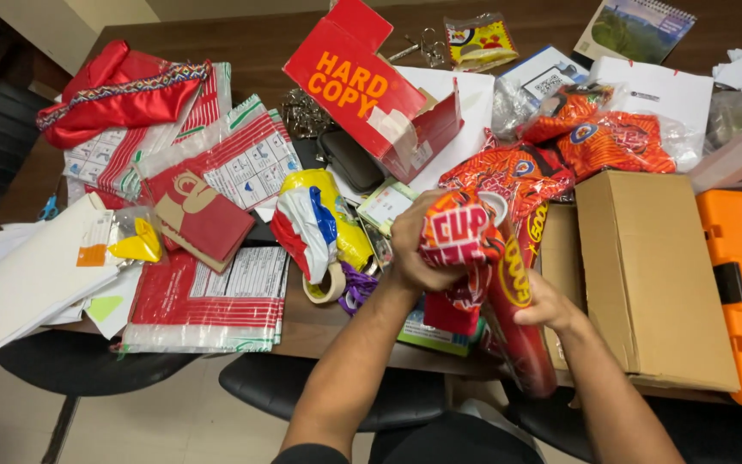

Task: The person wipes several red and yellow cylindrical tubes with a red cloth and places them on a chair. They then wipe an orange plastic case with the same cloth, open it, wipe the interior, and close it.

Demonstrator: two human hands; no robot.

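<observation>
Two bare forearms reach in from the bottom edge, the left hand [414, 249] and right hand [547, 305] without rings, watch or gloves (none visible from this angle), and a dark, possibly black, short sleeve edge shows at the left upper arm.

One head-worn camera looks steeply down, close over the cluttered table [285, 51].

Cardboard box [650, 275] blocks right; yellow-red bundle [319, 223] crowds left; bare table edge [311, 331] open near wrist
</observation>
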